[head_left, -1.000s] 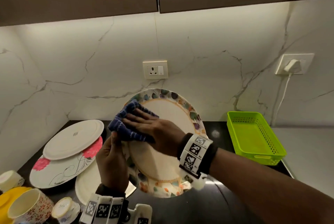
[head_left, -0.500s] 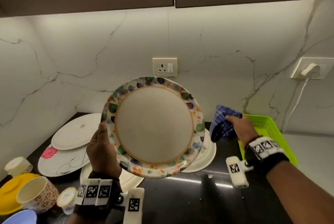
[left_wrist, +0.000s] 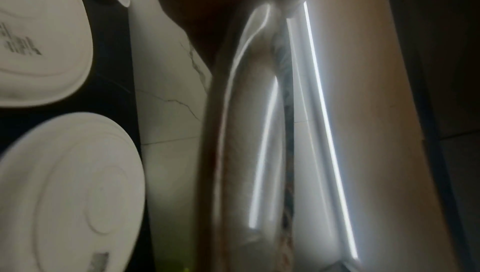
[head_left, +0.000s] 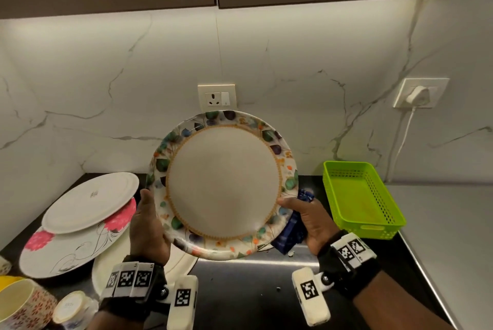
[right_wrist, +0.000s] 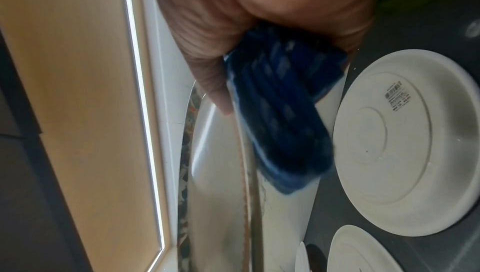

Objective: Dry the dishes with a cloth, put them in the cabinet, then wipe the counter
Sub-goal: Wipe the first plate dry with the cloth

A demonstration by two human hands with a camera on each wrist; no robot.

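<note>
The leaf-rimmed plate (head_left: 224, 185) was up in the air, over the black counter (head_left: 253, 292), with its face turned to the person. The left hand (head_left: 148, 228) held its left rim, with the thumb lying along the front edge. The other left fingers were behind the plate, so I cannot tell how they lay. The right hand (head_left: 309, 220) held the right rim, thumb on the front. Its fingers were curled behind and squeezed the blue checked cloth (head_left: 292, 231) against the back of the plate. In the right wrist view the cloth (right_wrist: 280, 116) was bunched between the palm and the plate.

Both wrists sat low and near, and the hands reached up and away to the plate.

Half a second before, only the left hand held the plate, and the right hand held the cloth off to the right, near the green basket (head_left: 360, 196). Now the right hand and cloth had come to the plate.

More plates (head_left: 80, 220) lay on the counter at the left.
</note>
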